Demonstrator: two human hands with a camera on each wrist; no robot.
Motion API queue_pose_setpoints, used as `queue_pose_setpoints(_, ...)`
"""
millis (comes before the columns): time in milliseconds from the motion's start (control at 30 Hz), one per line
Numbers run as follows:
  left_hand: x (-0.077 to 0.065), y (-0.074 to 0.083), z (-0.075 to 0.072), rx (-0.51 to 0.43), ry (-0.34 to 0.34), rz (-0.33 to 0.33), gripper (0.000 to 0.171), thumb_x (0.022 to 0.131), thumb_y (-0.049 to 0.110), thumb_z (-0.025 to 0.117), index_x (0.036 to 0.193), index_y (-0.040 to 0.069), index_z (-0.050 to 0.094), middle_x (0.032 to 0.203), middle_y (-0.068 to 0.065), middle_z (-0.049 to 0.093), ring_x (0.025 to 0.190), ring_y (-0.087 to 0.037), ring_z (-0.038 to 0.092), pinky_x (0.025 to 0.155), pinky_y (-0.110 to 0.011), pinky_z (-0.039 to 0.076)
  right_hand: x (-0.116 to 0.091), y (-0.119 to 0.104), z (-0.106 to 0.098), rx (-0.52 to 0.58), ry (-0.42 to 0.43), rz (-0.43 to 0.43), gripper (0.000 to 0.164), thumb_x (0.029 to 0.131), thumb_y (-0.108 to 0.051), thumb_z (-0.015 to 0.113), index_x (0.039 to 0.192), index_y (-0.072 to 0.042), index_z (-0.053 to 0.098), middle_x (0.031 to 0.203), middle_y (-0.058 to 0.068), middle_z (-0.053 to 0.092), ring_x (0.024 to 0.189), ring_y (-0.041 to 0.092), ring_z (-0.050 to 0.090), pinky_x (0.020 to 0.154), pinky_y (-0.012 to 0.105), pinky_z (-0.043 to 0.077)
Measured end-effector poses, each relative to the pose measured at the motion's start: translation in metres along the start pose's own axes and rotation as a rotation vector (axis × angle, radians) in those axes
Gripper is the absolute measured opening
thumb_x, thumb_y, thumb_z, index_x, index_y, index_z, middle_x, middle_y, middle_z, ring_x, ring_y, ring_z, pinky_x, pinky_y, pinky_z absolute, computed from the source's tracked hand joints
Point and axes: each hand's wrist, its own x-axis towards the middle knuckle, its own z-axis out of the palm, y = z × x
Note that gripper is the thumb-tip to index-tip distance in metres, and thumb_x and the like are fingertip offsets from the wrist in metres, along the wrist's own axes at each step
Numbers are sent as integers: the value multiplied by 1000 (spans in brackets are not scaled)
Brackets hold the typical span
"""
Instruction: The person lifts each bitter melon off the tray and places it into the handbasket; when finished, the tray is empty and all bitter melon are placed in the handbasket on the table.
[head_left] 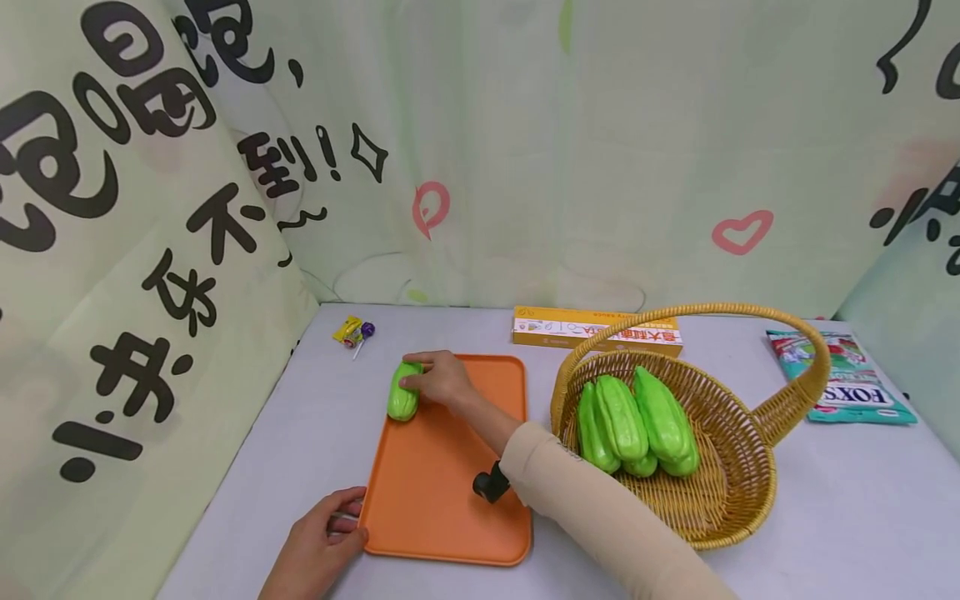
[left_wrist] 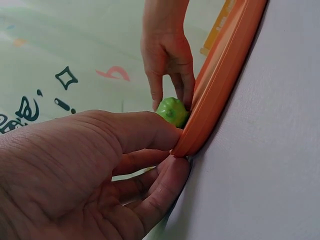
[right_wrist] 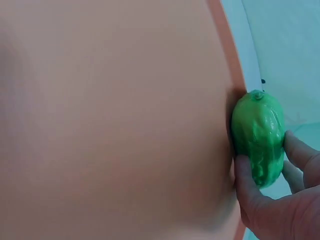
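My right hand (head_left: 444,379) holds a glossy green ribbed vegetable (head_left: 403,398) between thumb and fingers, over the far left corner of an orange tray (head_left: 442,500). In the right wrist view, the vegetable (right_wrist: 257,130) overlaps the tray's edge, with the thumb on one side and fingers on the other. At the near left corner my left hand (head_left: 318,542) grips the tray; the left wrist view has its thumb on top of the rim (left_wrist: 200,125) and fingers beneath. Several similar green vegetables (head_left: 622,417) lie in a wicker basket (head_left: 738,492) on the right.
The basket's tall handle (head_left: 720,308) arches over it. Behind stands a long yellow box (head_left: 555,327); a teal FOX'S bag (head_left: 847,379) lies at the far right. Small wrapped candies (head_left: 352,331) sit at the back left. Printed curtains (head_left: 525,150) enclose the white table (head_left: 300,433).
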Motion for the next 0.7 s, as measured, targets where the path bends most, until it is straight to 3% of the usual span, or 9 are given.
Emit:
queue_pose_setpoints(167,0,0,1,-4,-7,-1,51,84,10,74,132,6,59,107,-1,61,89,-14,57,74,-27,51,-2,1,0,23,10,-5,40,85,-15,79,124,-13,71,128,15,61,115,28,58,68,27,51)
queue_pose_setpoints(333,-1,1,1,-8,-6,1,50,83,10,74,131,6,60,107,-1,61,89,-15,58,74,-27,51,-17,-10,-5,167,-55,-11,41,84,-12,80,123,-13,72,113,12,67,91,20,67,75,40,58)
queue_pose_setpoints(500,0,2,1,4,0,9,50,83,10,75,131,7,60,107,-1,61,89,-14,58,74,-27,52,-50,-30,-20,254,-204,-92,41,85,-9,78,125,-12,70,107,7,68,90,16,68,78,41,57)
queue_pose_setpoints(700,-1,3,1,13,13,19,48,83,10,74,129,8,62,106,0,62,89,-14,58,76,-25,52,-104,-46,-48,244,-367,-198,43,86,-9,77,127,-16,69,110,1,70,99,17,68,79,35,57)
